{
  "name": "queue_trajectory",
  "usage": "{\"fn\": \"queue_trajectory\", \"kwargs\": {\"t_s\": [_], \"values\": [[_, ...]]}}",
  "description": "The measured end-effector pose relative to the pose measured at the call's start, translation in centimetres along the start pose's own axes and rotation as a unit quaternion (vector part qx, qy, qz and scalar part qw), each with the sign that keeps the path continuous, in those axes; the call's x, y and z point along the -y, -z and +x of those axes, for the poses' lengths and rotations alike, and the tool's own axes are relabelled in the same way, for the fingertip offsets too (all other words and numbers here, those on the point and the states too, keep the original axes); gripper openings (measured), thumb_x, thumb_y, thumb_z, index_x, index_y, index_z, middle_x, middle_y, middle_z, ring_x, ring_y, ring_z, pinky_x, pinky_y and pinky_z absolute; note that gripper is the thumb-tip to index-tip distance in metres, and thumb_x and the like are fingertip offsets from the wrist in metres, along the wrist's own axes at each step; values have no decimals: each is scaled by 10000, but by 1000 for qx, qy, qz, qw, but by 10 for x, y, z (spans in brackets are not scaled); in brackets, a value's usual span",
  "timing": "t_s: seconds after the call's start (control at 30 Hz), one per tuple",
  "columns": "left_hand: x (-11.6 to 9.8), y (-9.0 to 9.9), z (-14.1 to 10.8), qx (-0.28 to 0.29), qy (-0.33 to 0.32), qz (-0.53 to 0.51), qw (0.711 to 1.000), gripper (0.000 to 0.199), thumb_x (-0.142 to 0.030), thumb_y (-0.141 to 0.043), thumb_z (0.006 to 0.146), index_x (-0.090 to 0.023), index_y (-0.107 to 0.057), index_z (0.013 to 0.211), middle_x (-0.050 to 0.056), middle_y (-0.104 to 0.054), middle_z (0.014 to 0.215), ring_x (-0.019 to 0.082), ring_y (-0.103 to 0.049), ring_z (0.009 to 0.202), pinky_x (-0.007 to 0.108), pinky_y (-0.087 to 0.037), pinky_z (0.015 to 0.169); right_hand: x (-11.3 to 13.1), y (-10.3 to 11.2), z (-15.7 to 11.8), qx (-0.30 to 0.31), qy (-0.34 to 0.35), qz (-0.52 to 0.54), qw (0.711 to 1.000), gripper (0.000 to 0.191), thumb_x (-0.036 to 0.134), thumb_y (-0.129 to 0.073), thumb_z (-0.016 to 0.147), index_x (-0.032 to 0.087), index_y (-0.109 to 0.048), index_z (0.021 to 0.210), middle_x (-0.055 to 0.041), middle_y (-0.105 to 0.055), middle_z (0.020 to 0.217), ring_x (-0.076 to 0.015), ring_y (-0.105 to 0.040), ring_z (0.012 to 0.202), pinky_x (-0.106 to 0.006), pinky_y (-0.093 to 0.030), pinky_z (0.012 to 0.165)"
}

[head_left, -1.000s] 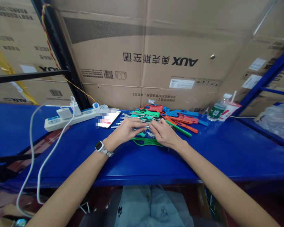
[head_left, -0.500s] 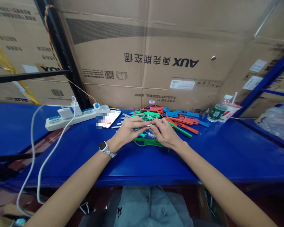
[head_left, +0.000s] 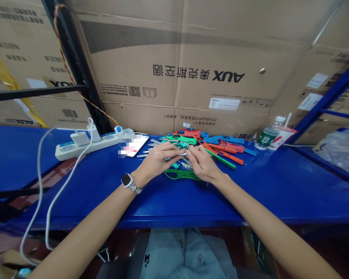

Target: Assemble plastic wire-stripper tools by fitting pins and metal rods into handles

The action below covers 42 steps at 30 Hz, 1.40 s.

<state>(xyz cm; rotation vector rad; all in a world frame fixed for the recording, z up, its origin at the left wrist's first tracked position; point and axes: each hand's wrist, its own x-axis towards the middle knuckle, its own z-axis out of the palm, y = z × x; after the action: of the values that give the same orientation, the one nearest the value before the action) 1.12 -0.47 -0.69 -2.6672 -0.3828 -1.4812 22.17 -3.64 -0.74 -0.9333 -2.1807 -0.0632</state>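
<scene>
Small metallic piece (head_left: 182, 154), one: pinched between the fingertips of left hand (head_left: 161, 158) and right hand (head_left: 202, 162), above the blue table (head_left: 174, 201). Both forearms angled inward, fingers meeting. Beneath and behind, coloured plastic pieces (head_left: 189, 138); nearer the person, a green plastic piece (head_left: 180, 174).

Tabletop (head_left: 174, 205): smooth, glossy, painted-looking, under the hands (head_left: 158, 159)
Held piece (head_left: 181, 154): thin, silvery, apparently metal, between the hands
Thin rods (head_left: 142, 155): shiny metal, left of the hands
Green handle (head_left: 182, 175): smooth plastic, just nearer than the hands
Orange-red handles (head_left: 228, 147): smooth plastic, right of the hands
Cardboard (head_left: 192, 46): matt, creased paperboard, beyond the hands
Bottle (head_left: 264, 138): clear, glossy plastic, far right of the hands
Trousers (head_left: 170, 252): matt cloth, below the hands
</scene>
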Motion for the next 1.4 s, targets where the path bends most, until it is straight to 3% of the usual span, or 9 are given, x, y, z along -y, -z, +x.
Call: {"fn": "queue_trajectory", "kwargs": {"t_s": [0.3,0.63,0.83,1.2,1.4], "values": [[2,0,-1,3,16,-13,1000,232,-253,-635,1003,-253,-737,1211,50,-740,953,161,-660,841,311,-573,744,-2,5,-1,15,-12,5,1000,346,380,-263,1096,231,-445,843,-28,-568,752,-199,-462,693,-354,-401,717],[5,3,-1,18,-29,41,999,221,-214,-595,1019,-209,-719,1201,65,-721,937,170,-623,825,320,-551,730,-1,3,0,40,-8,-14,999,336,373,-229,1098,238,-440,873,-28,-555,736,-212,-468,691,-356,-399,724],[3,2,-1,13,-9,22,1000,223,-226,-609,1014,-240,-727,1202,56,-719,949,165,-637,845,309,-557,742,0,4,-1,50,7,-18,999,321,376,-239,1098,230,-454,909,-50,-616,818,-211,-473,686,-360,-387,738],[3,-1,0,-8,57,-83,995,200,-315,-679,976,-222,-794,1111,58,-738,879,155,-679,770,280,-552,697,-7,-2,0,26,71,-112,991,315,267,-235,1096,188,-523,999,-44,-669,760,-191,-360,564,-375,-331,751],[-4,-1,3,7,123,-132,984,198,-340,-715,949,-218,-808,1073,49,-730,832,147,-654,735,292,-541,692,-11,-2,0,-6,111,-123,986,302,217,-260,1073,212,-490,878,-29,-617,678,-193,-333,555,-372,-325,750]]}}
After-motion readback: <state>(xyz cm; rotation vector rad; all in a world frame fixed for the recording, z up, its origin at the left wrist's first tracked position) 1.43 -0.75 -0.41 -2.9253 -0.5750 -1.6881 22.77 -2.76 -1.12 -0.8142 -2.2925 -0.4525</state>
